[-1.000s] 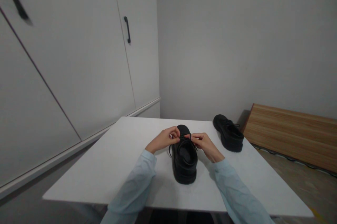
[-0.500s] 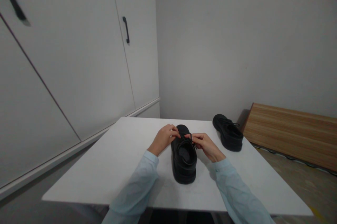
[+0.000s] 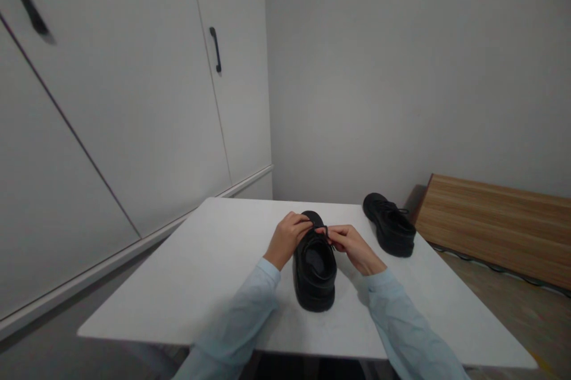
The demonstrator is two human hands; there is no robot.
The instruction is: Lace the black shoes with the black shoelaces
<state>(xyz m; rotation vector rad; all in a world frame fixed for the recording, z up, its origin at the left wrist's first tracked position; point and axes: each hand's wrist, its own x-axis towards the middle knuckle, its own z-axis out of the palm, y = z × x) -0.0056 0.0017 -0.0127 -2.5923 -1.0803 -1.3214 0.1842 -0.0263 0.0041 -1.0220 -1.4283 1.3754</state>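
Left hand [image 3: 288, 238] and right hand [image 3: 352, 245] are close together but not touching, one on each side of the laces [image 3: 327, 232] of a black shoe [image 3: 314, 294]. Right one has a bit of lace pinched between thumb and fingertips. Left one is curled over the front of the lacing, and honestly I can't tell if it's gripping lace or just resting there, since its own fingers block the view.

Shoe's flat on its sole on the white bench [image 3: 214, 285], heel toward the person, toe away. Makes sense to me: both hands get at the lacing from either side, and the sole gives it a steady base. Foot opening faces up, and all I can make out inside is a dark insole.

Its mate, the other shoe [image 3: 391, 231], is parked by the bench's right edge, probably just to leave elbow room. Inside of that one's too dark to read. Cupboard [image 3: 134, 82] on the left is shut, so no clue what's in it.
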